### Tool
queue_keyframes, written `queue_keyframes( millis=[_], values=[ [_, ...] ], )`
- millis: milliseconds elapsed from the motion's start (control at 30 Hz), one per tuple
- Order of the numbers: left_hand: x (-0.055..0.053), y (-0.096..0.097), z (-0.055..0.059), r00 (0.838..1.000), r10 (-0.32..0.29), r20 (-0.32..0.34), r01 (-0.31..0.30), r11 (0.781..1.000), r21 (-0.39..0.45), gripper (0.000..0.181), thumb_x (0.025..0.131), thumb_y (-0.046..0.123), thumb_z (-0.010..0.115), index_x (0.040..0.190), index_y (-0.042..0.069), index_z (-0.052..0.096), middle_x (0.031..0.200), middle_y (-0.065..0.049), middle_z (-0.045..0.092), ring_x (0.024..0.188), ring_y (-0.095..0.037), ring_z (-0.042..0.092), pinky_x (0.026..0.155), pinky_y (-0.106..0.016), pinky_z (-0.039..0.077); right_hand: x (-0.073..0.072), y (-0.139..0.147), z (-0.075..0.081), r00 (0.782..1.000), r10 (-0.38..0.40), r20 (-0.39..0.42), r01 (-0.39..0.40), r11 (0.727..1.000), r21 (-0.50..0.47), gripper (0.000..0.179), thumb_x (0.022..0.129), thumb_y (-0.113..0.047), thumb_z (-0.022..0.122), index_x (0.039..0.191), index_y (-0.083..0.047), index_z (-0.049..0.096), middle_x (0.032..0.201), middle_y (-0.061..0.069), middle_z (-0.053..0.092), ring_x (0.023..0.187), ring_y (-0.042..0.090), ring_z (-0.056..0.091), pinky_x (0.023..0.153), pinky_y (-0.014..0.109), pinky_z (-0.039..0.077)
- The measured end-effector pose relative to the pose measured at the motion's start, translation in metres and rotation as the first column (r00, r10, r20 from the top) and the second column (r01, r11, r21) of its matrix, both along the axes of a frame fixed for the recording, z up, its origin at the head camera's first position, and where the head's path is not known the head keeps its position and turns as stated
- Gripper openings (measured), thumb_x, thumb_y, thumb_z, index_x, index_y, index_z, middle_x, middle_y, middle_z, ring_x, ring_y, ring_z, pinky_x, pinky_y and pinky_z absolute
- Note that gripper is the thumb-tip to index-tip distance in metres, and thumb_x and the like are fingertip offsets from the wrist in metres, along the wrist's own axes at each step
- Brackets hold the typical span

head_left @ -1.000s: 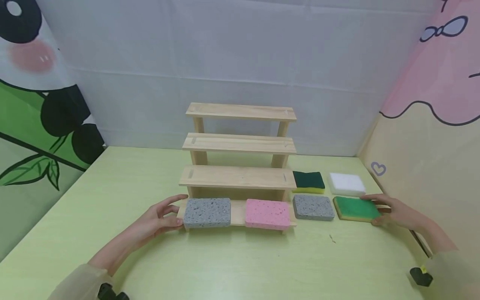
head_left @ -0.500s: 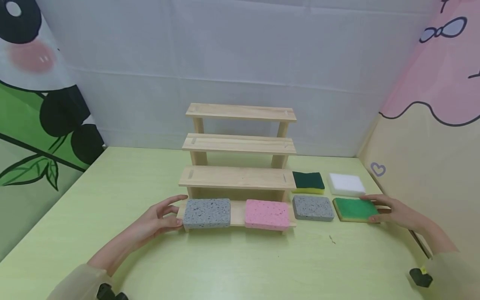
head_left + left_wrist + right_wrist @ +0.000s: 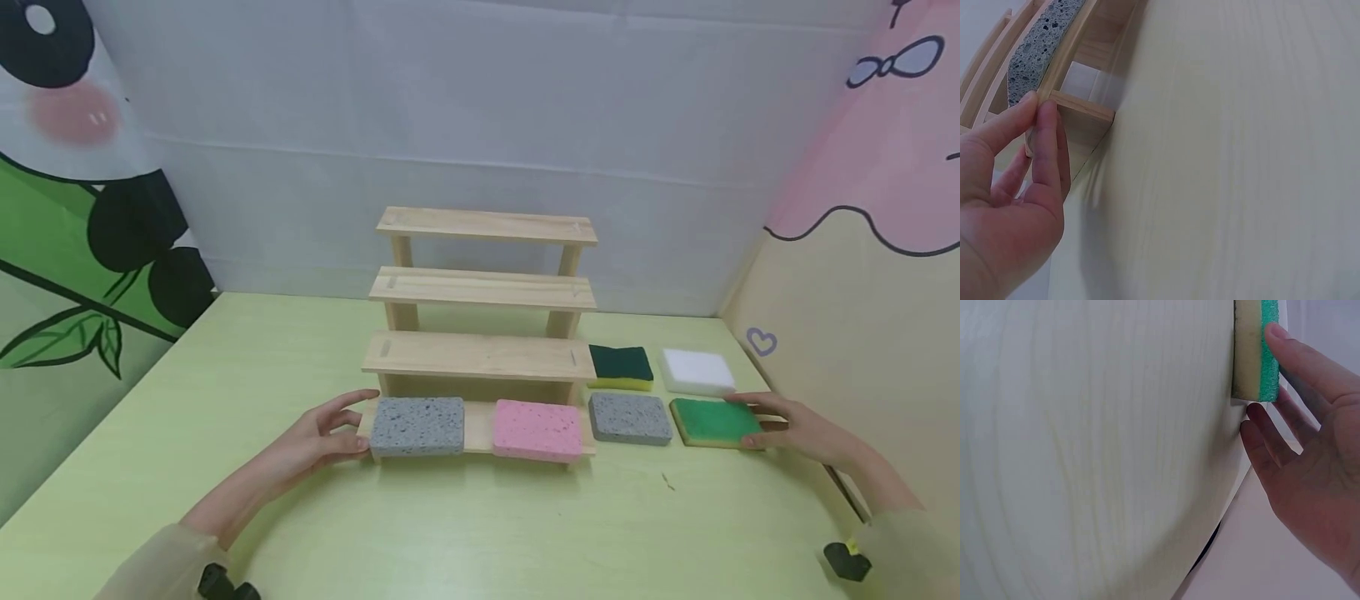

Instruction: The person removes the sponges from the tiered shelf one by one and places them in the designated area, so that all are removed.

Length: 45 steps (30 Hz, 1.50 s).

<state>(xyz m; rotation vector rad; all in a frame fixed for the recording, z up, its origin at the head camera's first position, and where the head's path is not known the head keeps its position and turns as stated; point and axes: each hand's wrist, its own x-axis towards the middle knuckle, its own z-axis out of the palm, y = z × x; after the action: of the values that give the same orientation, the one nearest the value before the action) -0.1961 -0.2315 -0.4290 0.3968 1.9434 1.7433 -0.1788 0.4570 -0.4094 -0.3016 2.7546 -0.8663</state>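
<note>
In the head view my left hand (image 3: 330,433) is at the left end of the lowest step of a wooden tiered shelf (image 3: 480,357). Up close in the left wrist view, its thumb and fingers pinch that plank end, beside a speckled grey sponge (image 3: 417,426). A pink sponge (image 3: 537,431) lies farther right on the same step. My right hand (image 3: 802,429) rests at the right end of a green-topped scouring sponge (image 3: 716,422) on the table. Its thumb touches the green face; the other fingers are spread around the corner.
Right of the shelf lie a second grey sponge (image 3: 630,418), a dark green and yellow scouring sponge (image 3: 621,367) and a white sponge (image 3: 697,372). A pale cloth backdrop (image 3: 480,108) stands behind. Printed panels (image 3: 862,308) border the table's sides.
The right thumb has shifted from the front edge of the green sponge up onto its top. The whole head view has moved slightly; the left hand stays at the shelf.
</note>
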Motion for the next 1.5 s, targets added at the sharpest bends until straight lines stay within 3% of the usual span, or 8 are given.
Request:
queue_keyframes(
  millis=[300,567,867,967,1100,1200,1400,1500],
  values=[
    [-0.005,-0.002,-0.004,1.000,0.012,-0.004,-0.012,1.000,-0.025,0.076,0.095,0.011,0.063,0.157,0.015,0.020,0.120,-0.004,0.060,0.107,-0.015,0.067,0.095,-0.029,0.055,0.000,0.002,0.003,1.000,-0.006,0.007,0.006,1.000,-0.014,0.072,0.090,-0.029,0.071,0.150,-0.008,0.038,0.154,0.032,0.030,0.131,0.057,0.039,0.083,0.022,0.048],
    [-0.007,-0.009,-0.010,0.999,-0.033,0.003,0.033,0.999,0.011,0.073,0.097,0.009,0.059,0.158,0.015,0.018,0.124,-0.001,0.060,0.110,-0.012,0.066,0.094,-0.027,0.056,0.001,0.000,0.001,1.000,0.000,0.017,0.000,1.000,-0.020,0.071,0.091,-0.027,0.070,0.150,-0.005,0.037,0.152,0.035,0.030,0.131,0.059,0.039,0.090,0.046,0.048],
    [-0.007,-0.009,-0.009,0.999,-0.036,-0.005,0.037,0.999,0.011,0.071,0.098,0.009,0.057,0.158,0.012,0.018,0.123,-0.001,0.061,0.111,-0.013,0.066,0.095,-0.027,0.055,0.001,0.001,0.000,1.000,0.013,-0.009,-0.013,1.000,-0.016,0.071,0.090,-0.025,0.072,0.150,-0.006,0.039,0.152,0.033,0.033,0.129,0.056,0.042,0.087,0.031,0.049],
    [-0.007,-0.008,-0.008,0.999,-0.035,-0.005,0.035,0.999,0.005,0.072,0.098,0.009,0.057,0.158,0.013,0.018,0.124,-0.001,0.060,0.111,-0.013,0.066,0.096,-0.026,0.055,0.002,0.003,0.002,1.000,-0.006,0.007,0.006,1.000,-0.011,0.070,0.091,-0.028,0.071,0.150,-0.011,0.039,0.153,0.030,0.034,0.130,0.031,0.051,0.084,0.022,0.049],
    [-0.008,-0.008,-0.008,0.999,-0.037,-0.005,0.037,0.999,0.013,0.073,0.098,0.009,0.059,0.158,0.013,0.018,0.124,-0.001,0.060,0.111,-0.013,0.066,0.096,-0.026,0.055,0.005,0.007,0.007,1.000,-0.008,-0.006,0.007,1.000,-0.019,0.066,0.093,-0.028,0.068,0.151,-0.014,0.039,0.154,0.028,0.034,0.117,-0.017,0.040,0.087,0.033,0.049],
    [-0.008,-0.008,-0.009,0.999,-0.035,0.004,0.035,0.999,0.012,0.073,0.097,0.010,0.059,0.158,0.014,0.018,0.124,-0.001,0.060,0.111,-0.013,0.066,0.096,-0.026,0.055,0.005,0.009,0.014,0.997,-0.002,-0.077,0.002,1.000,-0.006,0.062,0.095,-0.026,0.066,0.150,-0.015,0.040,0.155,0.013,0.037,0.111,-0.026,0.032,0.087,0.034,0.049],
    [-0.007,-0.008,-0.009,0.999,-0.037,0.008,0.036,0.999,0.024,0.074,0.097,0.009,0.059,0.158,0.014,0.018,0.124,0.000,0.060,0.111,-0.012,0.066,0.096,-0.027,0.055,-0.003,-0.010,0.030,0.969,-0.030,-0.247,0.015,0.998,-0.063,0.056,0.095,-0.020,0.067,0.146,-0.009,0.046,0.133,-0.033,0.041,0.111,-0.027,0.038,0.085,0.002,0.042],
    [-0.007,-0.008,-0.008,0.999,-0.033,0.006,0.033,0.999,0.030,0.074,0.097,0.009,0.059,0.158,0.013,0.017,0.124,0.000,0.061,0.111,-0.012,0.066,0.096,-0.027,0.055,-0.007,-0.028,0.039,0.950,-0.035,-0.309,0.007,0.996,-0.091,0.055,0.093,-0.019,0.068,0.144,-0.006,0.048,0.127,-0.036,0.042,0.110,-0.028,0.041,0.087,-0.003,0.040]
  ],
)
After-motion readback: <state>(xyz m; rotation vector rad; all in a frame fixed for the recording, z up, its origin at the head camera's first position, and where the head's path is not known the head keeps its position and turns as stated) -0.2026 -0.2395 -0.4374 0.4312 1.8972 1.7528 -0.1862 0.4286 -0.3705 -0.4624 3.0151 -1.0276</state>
